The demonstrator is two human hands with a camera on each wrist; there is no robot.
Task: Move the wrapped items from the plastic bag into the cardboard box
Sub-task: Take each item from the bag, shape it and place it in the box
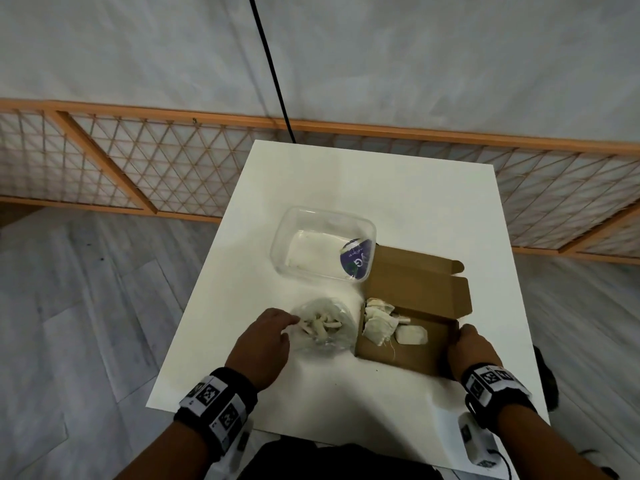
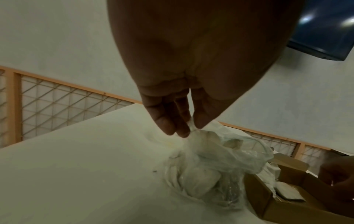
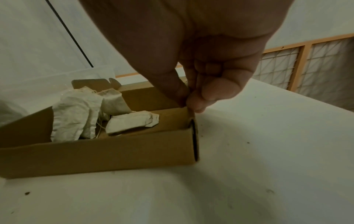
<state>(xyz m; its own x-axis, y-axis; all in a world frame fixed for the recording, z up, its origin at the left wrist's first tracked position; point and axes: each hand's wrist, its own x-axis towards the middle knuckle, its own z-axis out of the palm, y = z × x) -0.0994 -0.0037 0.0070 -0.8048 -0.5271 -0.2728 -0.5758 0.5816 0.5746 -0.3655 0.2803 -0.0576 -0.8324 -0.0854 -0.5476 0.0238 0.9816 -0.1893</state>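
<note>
1. At the lower middle of the head view, on the white table point(image 1: 398, 202), the left hand point(image 1: 261, 346) pinches the gathered edge of the clear plastic bag point(image 1: 323, 327) between thumb and fingers point(image 2: 164, 121).
2. The bag sits on the table just left of the cardboard box point(image 1: 408, 355) and holds several pale wrapped items point(image 1: 320, 327); in the left wrist view they show as rounded lumps through the crumpled film point(image 2: 199, 181).
3. At the lower right of the head view, the right hand point(image 1: 472, 349) grips the box's right end wall, thumb inside and fingers outside; the right wrist view shows the thumb and forefinger point(image 3: 201, 100) closed on the top corner of that wall.
4. The box lies open, its lid flap point(image 1: 426, 285) folded back toward the upper right.
5. Inside the box, bunched at its left end, lie a few wrapped packets point(image 1: 379, 325) with loose strings point(image 3: 76, 115).
6. Above the bag and box, near the middle of the frame, stands a clear plastic tub point(image 1: 322, 247) with a purple label, touching the box's flap.
7. A black cable point(image 1: 270, 64) hangs down at the top, in front of a wooden lattice screen point(image 1: 138, 168).
</note>
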